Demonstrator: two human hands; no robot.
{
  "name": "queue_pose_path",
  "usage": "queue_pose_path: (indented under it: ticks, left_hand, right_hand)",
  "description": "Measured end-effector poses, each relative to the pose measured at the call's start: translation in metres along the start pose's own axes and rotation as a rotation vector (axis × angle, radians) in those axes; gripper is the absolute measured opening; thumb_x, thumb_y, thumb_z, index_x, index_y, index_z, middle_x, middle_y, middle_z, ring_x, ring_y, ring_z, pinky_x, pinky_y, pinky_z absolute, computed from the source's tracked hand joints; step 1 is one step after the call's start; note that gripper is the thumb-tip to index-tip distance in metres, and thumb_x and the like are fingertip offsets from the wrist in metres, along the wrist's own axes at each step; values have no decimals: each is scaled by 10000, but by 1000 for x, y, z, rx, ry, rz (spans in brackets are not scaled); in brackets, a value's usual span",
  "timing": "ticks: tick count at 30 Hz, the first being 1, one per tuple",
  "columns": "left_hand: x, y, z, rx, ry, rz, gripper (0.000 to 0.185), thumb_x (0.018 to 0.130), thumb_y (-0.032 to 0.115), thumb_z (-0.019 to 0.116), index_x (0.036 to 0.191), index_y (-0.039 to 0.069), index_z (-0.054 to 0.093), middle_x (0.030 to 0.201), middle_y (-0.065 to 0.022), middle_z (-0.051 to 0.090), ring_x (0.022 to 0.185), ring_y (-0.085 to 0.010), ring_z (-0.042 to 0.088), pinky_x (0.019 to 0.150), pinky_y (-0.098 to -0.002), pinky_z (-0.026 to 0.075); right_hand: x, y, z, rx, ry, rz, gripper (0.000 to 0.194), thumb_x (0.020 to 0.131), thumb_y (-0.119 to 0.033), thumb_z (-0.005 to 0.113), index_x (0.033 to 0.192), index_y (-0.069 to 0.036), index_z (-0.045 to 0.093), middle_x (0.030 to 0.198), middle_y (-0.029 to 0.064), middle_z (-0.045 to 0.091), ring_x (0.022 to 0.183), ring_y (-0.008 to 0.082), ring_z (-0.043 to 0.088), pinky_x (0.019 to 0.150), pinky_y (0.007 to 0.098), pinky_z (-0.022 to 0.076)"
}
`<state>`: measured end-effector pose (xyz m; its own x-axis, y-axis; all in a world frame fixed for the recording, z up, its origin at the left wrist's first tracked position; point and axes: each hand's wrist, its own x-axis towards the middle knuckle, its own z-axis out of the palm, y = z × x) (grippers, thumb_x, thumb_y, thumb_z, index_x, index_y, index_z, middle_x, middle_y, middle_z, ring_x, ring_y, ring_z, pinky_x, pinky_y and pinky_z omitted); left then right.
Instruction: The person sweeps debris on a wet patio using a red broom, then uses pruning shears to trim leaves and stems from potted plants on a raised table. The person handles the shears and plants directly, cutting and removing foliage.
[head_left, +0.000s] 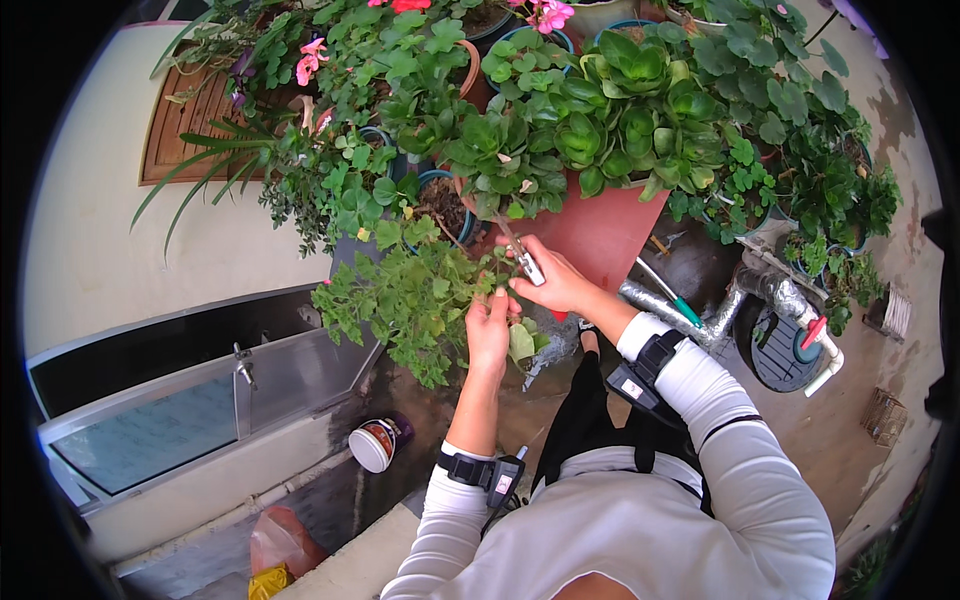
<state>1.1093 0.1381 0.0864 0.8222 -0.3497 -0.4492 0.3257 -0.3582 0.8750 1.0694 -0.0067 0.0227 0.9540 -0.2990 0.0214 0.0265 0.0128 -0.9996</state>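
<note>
My right hand (559, 276) is wrapped around a pair of pruning shears (531, 264), with the silver pivot facing up and a bit of red handle below. The blades point up and left, towards the leafy plants. Just left of it, my left hand (489, 328) pinches a thin green stem or leaf between thumb and fingers. A bushy light-green potted plant (405, 296) spreads out left of that hand. Behind it stands a blue-rimmed pot (466, 229) with dark soil and bare stems. Leaves and fingers hide exactly where the held stem ends.
A terracotta-coloured planter (600, 217) bears rosette-leaved plants (637, 120). Foil-wrapped pipe (731, 304) and a red-handled tap (812, 332) lie to the right, near a green-handled tool (686, 311). On the left are an open window (244, 401) and a white-lidded bucket (371, 448).
</note>
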Motion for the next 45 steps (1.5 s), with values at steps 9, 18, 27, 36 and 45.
queue_pose_path:
  ticks: [9, 18, 27, 36, 45]
  left_hand:
    - [8, 11, -5, -111, 39, -290, 362, 984, 366, 568, 767, 76, 557, 701, 12, 547, 638, -98, 467, 622, -261, 397]
    - [1, 28, -4, -103, 157, -297, 133, 909, 148, 586, 884, 41, 660, 666, 17, 558, 591, -84, 482, 561, -230, 385]
    - [-11, 43, -25, 119, 89, -284, 191, 910, 174, 564, 995, 33, 659, 711, 15, 573, 620, -67, 466, 591, -225, 360]
    - [-13, 46, -27, 123, 151, -283, 215, 884, 194, 598, 1056, 67, 628, 860, -7, 652, 675, -61, 478, 600, -222, 383]
    - [-17, 51, -39, 164, 225, -276, 207, 889, 196, 613, 1032, 49, 641, 838, -3, 651, 635, -58, 466, 584, -223, 373]
  right_hand:
    - [-24, -12, 4, 244, 66, -30, 333, 796, -135, 660, 1088, -76, 510, 843, 95, 628, 756, 253, 654, 710, 379, 518]
    - [-39, -13, -19, 323, -30, -12, 413, 796, -157, 679, 1148, -29, 505, 952, 117, 613, 870, 250, 635, 774, 373, 503]
    - [-3, -14, -44, -280, -281, 184, 472, 782, -304, 652, 1179, -69, 552, 1137, 152, 628, 1064, 371, 602, 884, 485, 483]
    - [49, -40, -28, -362, -397, 334, 407, 747, -344, 614, 1054, -77, 635, 1021, 186, 683, 993, 372, 648, 861, 477, 501]
    - [75, -67, -15, -435, -490, 415, 380, 785, -365, 578, 953, -43, 693, 1019, 192, 693, 980, 350, 667, 855, 429, 506]
